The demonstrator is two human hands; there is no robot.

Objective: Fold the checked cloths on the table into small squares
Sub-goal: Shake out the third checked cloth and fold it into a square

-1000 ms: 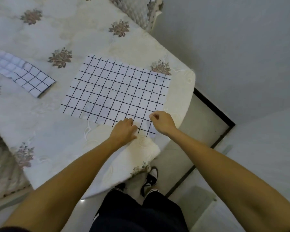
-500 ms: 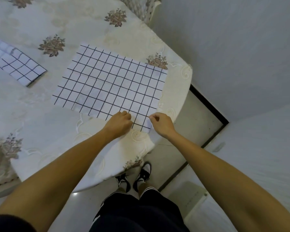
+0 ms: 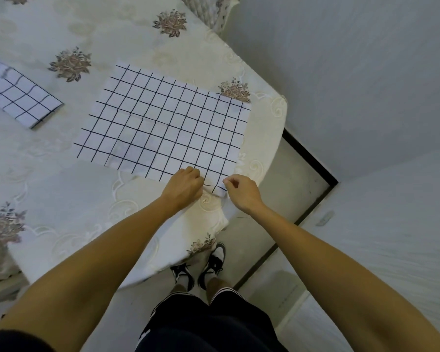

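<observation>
A white cloth with a black grid (image 3: 163, 123) lies spread flat on the table near its right corner. My left hand (image 3: 184, 186) pinches the cloth's near edge, a little left of its near right corner. My right hand (image 3: 241, 191) pinches that near right corner, which is lifted slightly off the table. A second checked cloth (image 3: 15, 97), folded into a narrow strip, lies at the far left and is partly cut off by the frame edge.
The table wears a cream tablecloth (image 3: 61, 199) with brown flower motifs; its rounded corner is just right of my hands. A grey wall (image 3: 353, 72) stands close on the right. My feet in black-and-white shoes (image 3: 201, 270) stand on the floor below.
The view has shifted slightly. Both hands stayed at the cloth's near right corner, and the corner now curls up a little between them.
</observation>
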